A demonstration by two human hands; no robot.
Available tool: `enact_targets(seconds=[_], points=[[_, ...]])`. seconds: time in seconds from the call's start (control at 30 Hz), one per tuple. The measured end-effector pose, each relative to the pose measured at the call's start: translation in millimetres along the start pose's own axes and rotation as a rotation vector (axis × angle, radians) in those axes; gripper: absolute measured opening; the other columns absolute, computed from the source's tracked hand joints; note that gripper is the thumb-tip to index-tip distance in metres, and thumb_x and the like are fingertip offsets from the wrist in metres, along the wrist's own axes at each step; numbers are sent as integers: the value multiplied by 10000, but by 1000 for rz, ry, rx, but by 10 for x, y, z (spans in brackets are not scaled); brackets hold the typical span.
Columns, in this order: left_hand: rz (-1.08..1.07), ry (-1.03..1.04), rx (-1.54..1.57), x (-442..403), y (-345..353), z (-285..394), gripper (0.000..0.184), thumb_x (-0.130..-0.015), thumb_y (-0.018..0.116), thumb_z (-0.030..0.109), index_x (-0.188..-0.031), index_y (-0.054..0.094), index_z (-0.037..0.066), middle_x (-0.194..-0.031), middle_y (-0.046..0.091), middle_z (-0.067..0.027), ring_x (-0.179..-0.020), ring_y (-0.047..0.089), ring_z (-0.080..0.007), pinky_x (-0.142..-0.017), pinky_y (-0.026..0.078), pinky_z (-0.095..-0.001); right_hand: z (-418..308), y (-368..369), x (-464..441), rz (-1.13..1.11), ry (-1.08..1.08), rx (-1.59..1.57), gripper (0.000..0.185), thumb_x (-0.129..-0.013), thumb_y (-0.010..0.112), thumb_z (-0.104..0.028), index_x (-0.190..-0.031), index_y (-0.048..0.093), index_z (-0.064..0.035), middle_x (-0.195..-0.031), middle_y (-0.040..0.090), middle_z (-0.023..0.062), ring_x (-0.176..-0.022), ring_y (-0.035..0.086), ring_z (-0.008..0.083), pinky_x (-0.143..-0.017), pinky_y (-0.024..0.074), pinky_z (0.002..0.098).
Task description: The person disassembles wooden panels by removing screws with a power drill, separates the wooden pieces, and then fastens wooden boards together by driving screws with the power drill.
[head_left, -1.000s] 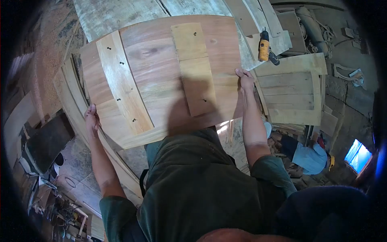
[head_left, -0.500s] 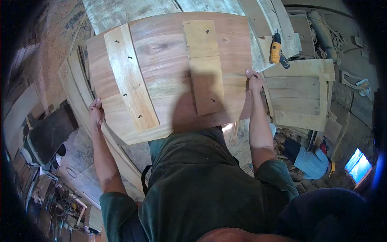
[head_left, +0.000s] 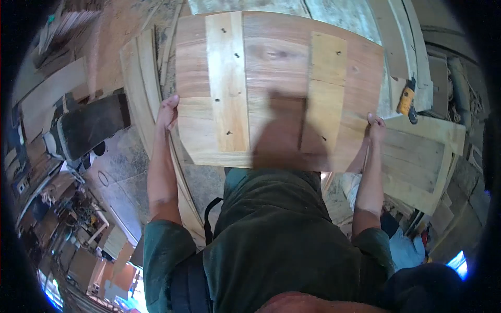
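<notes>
Workshop floor (head_left: 117, 172), grey and dusty, shows around a wide wooden board (head_left: 276, 57), which spans the space between the two grips, in front of the person's body. Left grip (head_left: 168, 111) is clenched on the board's left edge; right grip (head_left: 376, 125) grasps the opposite edge, thumb up. Fingers under the wood are hidden, and whether anything beneath bears the board I cannot tell.

Between the grips, two strips lie across the board. One strip (head_left: 229, 73), nearer the left grip, is pale and carries four dark screws; the other strip (head_left: 327, 68), nearer the right grip, is yellower and carries two. A shadow (head_left: 287, 130) of head and shoulders falls midway between the grips, partly over the yellower strip.

Beyond both grips, past the board's curved far edge, part of a worn, bluish surface (head_left: 349, 23) shows. Ahead of the right grip and farther out to its right lies a yellow and black drill (head_left: 405, 100). Just right of the same grip is a framed wooden panel (head_left: 409, 156).

Long planks (head_left: 140, 78) run close by the left grip on its outer side, and a dark slab (head_left: 91, 125) stands farther left. Behind the right grip, past the forearm, another person (head_left: 406, 250) in light blue is partly hidden.
</notes>
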State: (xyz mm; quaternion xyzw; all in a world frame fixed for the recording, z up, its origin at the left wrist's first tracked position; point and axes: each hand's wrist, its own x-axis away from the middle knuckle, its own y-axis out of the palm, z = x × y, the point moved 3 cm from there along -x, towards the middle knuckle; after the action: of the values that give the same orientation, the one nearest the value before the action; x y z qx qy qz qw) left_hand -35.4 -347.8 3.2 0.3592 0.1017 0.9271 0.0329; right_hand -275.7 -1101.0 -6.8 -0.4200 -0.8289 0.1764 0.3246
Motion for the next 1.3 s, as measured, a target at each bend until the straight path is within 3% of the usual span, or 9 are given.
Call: enact_targets(seconds=[0.23,0.3,0.33,0.43,0.7,0.77,0.97,1.23,1.3], points=[[-74,-58,196,-131,-238,-169,290,-1013,540,185,-1181,631,-34,-1109,702,-123,-964,688,-193,-878,561,-324,112,-71,-218,-4,78,-105,255,-823,820,-153,-1002,680,-37,-856,644,15,-773,566,127,-707,476,276],[-102,-7,268,-84,-162,-137,275,-1004,548,178,-1152,652,-30,-1057,717,-118,-899,700,-183,-826,569,-311,-26,-73,-201,-161,171,62,343,-846,791,-371,-937,645,-75,-802,575,-24,-737,525,125,-667,436,317],[-89,-3,286,-70,-145,-146,275,-1004,548,178,-1152,652,-30,-1057,717,-118,-899,700,-183,-826,569,-311,-103,-89,-152,-172,159,77,343,-846,791,-371,-937,645,-75,-802,575,-24,-737,525,125,-667,436,317],[-74,17,332,-139,-158,-154,287,-1003,554,185,-1160,650,-36,-1058,716,-122,-890,702,-182,-808,574,-314,-231,-102,-77,-113,290,46,590,-766,813,-526,-1134,638,-100,-945,559,-11,-880,492,131,-734,355,318],[-280,39,395,-203,-155,-200,300,-996,584,204,-1136,663,-50,-984,730,-112,-814,698,-156,-732,574,-301,-98,-206,-339,-71,289,229,508,-784,821,-484,-1139,660,-158,-916,582,-34,-831,520,128,-694,417,311],[-235,39,368,-170,-123,-194,310,-995,592,213,-1146,663,-49,-988,730,-103,-805,691,-143,-722,569,-294,-49,-236,-419,-189,310,130,390,-823,811,-405,-1074,665,-145,-825,583,-42,-728,523,118,-640,415,275],[-156,64,220,-194,-168,-231,340,-992,610,239,-1185,663,-36,-1018,731,-78,-795,672,-111,-708,557,-278,-178,-177,-387,-102,324,160,310,-845,805,-331,-1021,661,-119,-749,567,-48,-605,489,113,-552,398,247],[-164,22,279,-198,-131,-255,307,-989,616,219,-1152,678,-33,-1009,733,-82,-817,676,-109,-736,558,-283,-127,-215,-477,-112,312,225,333,-838,810,-350,-1030,659,-124,-751,552,-62,-616,482,92,-556,409,251],[-41,46,215,-195,-123,-233,348,-999,595,275,-1142,681,-31,-1003,734,-89,-815,681,-120,-758,556,-291,-16,-305,-604,-122,277,273,390,-801,833,-401,-1064,667,-166,-785,544,-83,-631,447,69,-558,389,224]])
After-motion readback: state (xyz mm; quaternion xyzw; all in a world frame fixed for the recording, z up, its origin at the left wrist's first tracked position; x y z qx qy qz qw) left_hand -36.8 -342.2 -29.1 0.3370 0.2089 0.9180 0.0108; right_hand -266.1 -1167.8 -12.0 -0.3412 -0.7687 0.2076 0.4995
